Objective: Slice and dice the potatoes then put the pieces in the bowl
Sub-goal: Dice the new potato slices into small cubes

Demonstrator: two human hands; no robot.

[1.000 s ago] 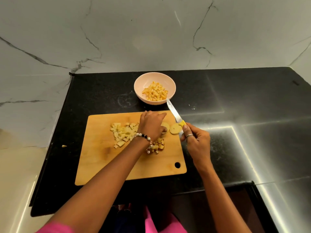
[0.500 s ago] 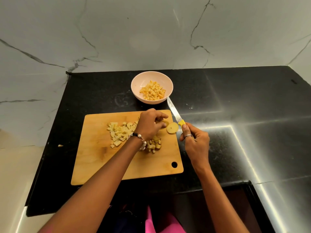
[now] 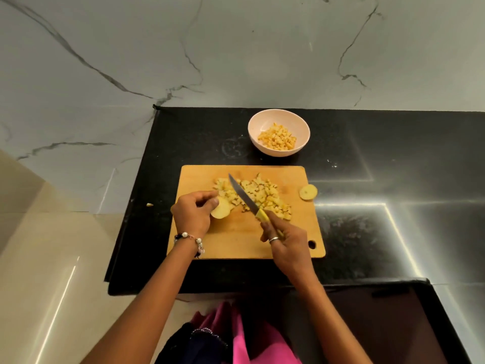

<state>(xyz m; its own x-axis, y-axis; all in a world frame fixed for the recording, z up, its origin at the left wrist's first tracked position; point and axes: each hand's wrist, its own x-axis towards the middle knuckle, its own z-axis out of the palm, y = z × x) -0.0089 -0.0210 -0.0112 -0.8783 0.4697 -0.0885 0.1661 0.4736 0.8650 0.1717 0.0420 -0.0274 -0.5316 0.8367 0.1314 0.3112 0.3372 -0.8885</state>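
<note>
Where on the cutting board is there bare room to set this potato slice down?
Free: the near strip of the cutting board between both wrists, and its far-left corner. Crowded: the middle, under the diced potato pile and knife.

A glossy black stone countertop (image 3: 393, 232) fills the middle of the view, its surface streaked with bright white light reflections toward the right edge. Behind its far edge rises a white marble wall (image 3: 236, 48) crossed by thin dark grey veins. Past the countertop's left edge lies a pale cream polished floor (image 3: 39, 271). At the countertop's near right corner sits a dark, sunken rectangular panel (image 3: 380, 324). Below the near edge, bright pink fabric (image 3: 241, 342) and dark navy cloth (image 3: 194, 345) of the person's clothing show.
</note>
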